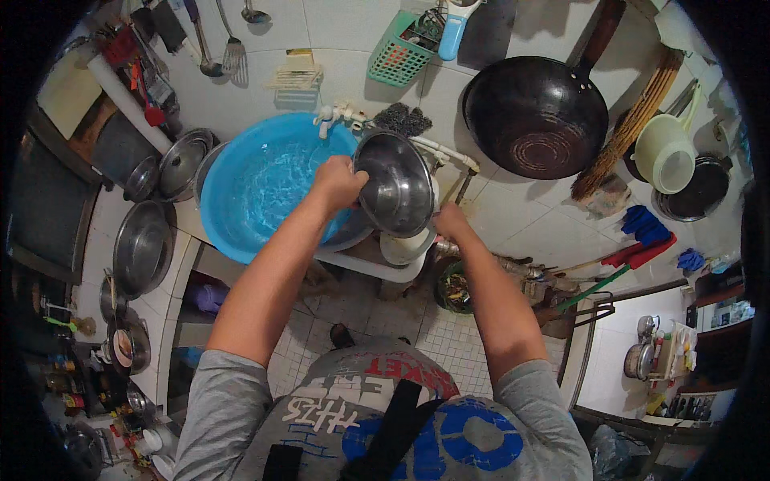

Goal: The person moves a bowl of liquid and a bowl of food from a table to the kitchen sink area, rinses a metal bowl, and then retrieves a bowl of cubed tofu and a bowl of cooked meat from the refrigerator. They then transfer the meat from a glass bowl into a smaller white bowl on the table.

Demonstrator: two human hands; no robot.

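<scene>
My left hand [340,185] grips the left rim of a shiny metal bowl [396,183], thumb over the edge. The bowl is tilted, its hollow side towards me. At its lower right edge is my right hand [452,222], fingers curled; what they hold is hidden. To the left, a big blue plastic basin [219,207] contains clear water, and a white tap [325,123] reaches over its far rim. Pale dishes [404,249] lie partly hidden under the metal bowl. Another metal vessel [349,233] shows in part between the basin and the bowl.
A white sink edge [397,273] runs below the bowl. Dark scouring mesh [403,119] and white pipes [448,150] are behind it. A black wok [535,120] hangs at right by a bamboo brush [631,120]. Metal pans [143,248] line the left counter; a waste bin [455,288] stands below.
</scene>
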